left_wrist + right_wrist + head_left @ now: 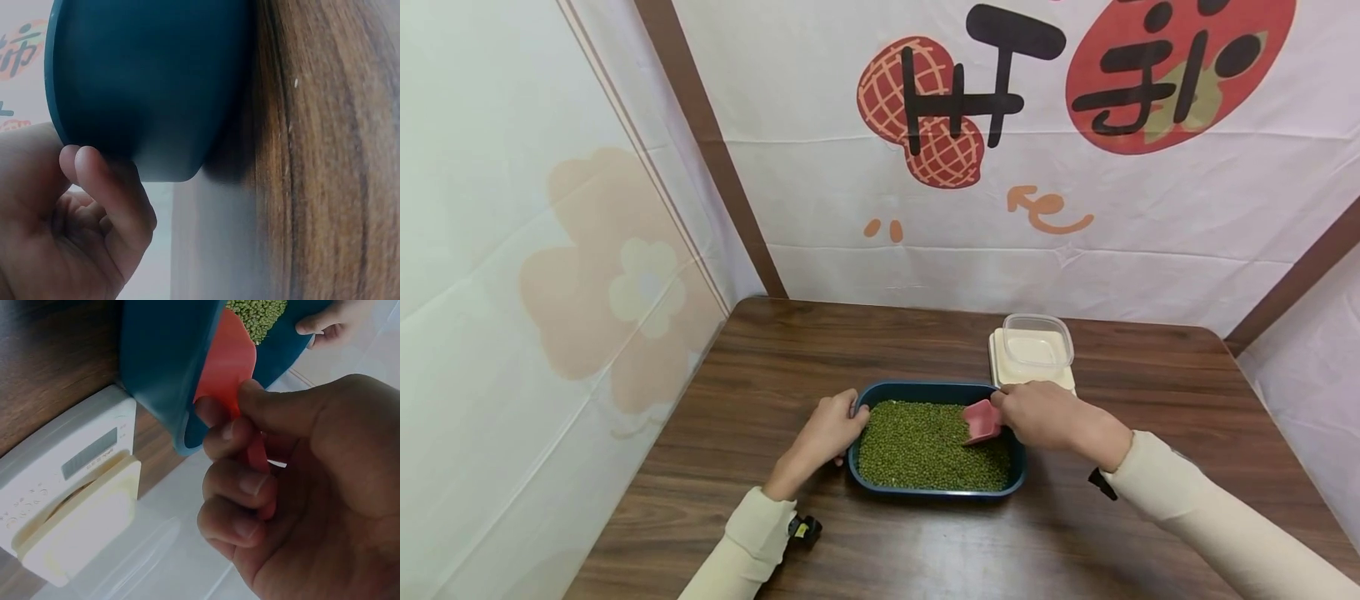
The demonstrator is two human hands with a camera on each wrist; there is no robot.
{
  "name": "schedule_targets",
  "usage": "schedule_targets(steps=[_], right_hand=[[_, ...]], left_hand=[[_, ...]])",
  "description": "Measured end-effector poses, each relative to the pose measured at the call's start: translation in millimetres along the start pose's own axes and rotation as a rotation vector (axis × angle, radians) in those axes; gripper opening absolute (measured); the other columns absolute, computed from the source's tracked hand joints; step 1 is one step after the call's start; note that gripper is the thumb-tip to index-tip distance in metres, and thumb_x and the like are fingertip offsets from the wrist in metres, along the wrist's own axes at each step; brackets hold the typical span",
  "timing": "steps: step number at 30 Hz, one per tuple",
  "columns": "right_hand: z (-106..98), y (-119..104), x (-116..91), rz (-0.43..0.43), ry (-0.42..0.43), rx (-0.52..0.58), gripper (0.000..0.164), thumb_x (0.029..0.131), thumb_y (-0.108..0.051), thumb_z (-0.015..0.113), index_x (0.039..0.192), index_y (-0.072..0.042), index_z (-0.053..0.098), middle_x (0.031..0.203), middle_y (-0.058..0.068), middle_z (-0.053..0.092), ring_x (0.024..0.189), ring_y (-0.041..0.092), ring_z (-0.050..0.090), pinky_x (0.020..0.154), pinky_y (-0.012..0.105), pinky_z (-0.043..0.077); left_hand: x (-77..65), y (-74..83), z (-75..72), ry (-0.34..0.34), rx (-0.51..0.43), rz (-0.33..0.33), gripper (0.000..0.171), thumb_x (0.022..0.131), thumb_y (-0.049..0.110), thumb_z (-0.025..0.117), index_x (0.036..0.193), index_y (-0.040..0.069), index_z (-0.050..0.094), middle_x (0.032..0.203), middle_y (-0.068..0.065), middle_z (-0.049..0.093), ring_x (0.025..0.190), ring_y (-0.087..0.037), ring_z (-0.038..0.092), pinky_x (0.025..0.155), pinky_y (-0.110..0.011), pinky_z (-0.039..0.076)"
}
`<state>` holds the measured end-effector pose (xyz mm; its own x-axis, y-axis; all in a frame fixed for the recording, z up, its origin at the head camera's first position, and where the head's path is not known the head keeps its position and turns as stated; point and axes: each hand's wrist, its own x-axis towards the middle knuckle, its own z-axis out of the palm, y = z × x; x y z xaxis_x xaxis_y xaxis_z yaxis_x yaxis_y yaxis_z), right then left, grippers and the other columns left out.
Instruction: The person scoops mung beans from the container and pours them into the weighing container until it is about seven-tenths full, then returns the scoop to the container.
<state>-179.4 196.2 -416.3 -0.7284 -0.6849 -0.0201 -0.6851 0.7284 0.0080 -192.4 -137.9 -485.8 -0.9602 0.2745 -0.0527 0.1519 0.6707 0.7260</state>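
A dark blue rectangular tub (936, 493) filled with small green beans (917, 446) stands on the table. At its left end my left hand (831, 429) grips the rim, thumb over the edge and fingers outside; the left wrist view shows the tub's outer wall (150, 75) beside the curled fingers (112, 194). My right hand (1045, 412) holds a pink scoop (982, 421) by its handle, fingers wrapped round it in the right wrist view. The scoop's bowl (231, 353) is inside the tub at the right, its front edge at the beans.
Behind the tub's right end sits a white kitchen scale (94, 450) with a display and a cream platform. A clear plastic container (1037, 342) stands on it. The brown wooden table (760, 358) meets printed cloth walls at the back and left.
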Motion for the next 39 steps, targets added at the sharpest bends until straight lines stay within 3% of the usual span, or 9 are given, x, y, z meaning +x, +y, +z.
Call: schedule_targets(steps=[6, 16, 23, 27, 39], right_hand=[[-2, -3, 6, -0.054, 0.005, 0.043, 0.017, 0.094, -0.013, 0.057, 0.078, -0.015, 0.053, 0.070, -0.003, 0.049, 0.058, 0.014, 0.050, 0.049, 0.037, 0.045], [-8, -2, 17, -0.112, -0.020, 0.055, 0.016, 0.084, -0.013, 0.064, 0.074, -0.015, 0.052, 0.064, -0.006, 0.046, 0.053, 0.010, 0.041, 0.047, 0.029, 0.037], [-10, -5, 25, -0.115, -0.083, 0.036, 0.014, 0.087, -0.018, 0.065, 0.077, -0.013, 0.056, 0.065, -0.006, 0.048, 0.051, 0.008, 0.038, 0.047, 0.026, 0.033], [-11, -7, 29, -0.137, -0.078, 0.030, 0.014, 0.087, -0.018, 0.064, 0.076, -0.013, 0.056, 0.063, -0.007, 0.047, 0.050, 0.007, 0.038, 0.045, 0.026, 0.032], [-5, -14, 39, -0.138, -0.121, 0.097, 0.012, 0.090, -0.022, 0.064, 0.084, -0.014, 0.057, 0.069, -0.006, 0.054, 0.053, 0.007, 0.048, 0.048, 0.026, 0.043]], left_hand=[[-0.3, 0.9, 0.0, 0.009, -0.007, 0.001, 0.030, 0.102, 0.022, 0.047, 0.077, 0.006, 0.043, 0.050, -0.004, 0.044, 0.032, -0.018, 0.049, 0.031, -0.031, 0.046], [2.5, 0.3, 1.5, 0.018, 0.000, -0.005, 0.030, 0.101, 0.021, 0.047, 0.076, 0.007, 0.043, 0.051, -0.004, 0.044, 0.031, -0.017, 0.049, 0.030, -0.030, 0.045], [3.1, 0.3, 2.6, 0.017, -0.004, -0.003, 0.030, 0.101, 0.021, 0.047, 0.076, 0.007, 0.042, 0.050, -0.004, 0.043, 0.031, -0.018, 0.049, 0.030, -0.031, 0.046], [3.4, 1.0, 2.7, 0.021, -0.002, -0.005, 0.030, 0.101, 0.021, 0.048, 0.076, 0.007, 0.042, 0.050, -0.004, 0.043, 0.031, -0.018, 0.049, 0.030, -0.031, 0.045], [1.4, -0.7, 2.7, 0.016, -0.009, -0.011, 0.029, 0.102, 0.021, 0.047, 0.076, 0.007, 0.042, 0.052, -0.004, 0.043, 0.032, -0.018, 0.050, 0.031, -0.032, 0.047]])
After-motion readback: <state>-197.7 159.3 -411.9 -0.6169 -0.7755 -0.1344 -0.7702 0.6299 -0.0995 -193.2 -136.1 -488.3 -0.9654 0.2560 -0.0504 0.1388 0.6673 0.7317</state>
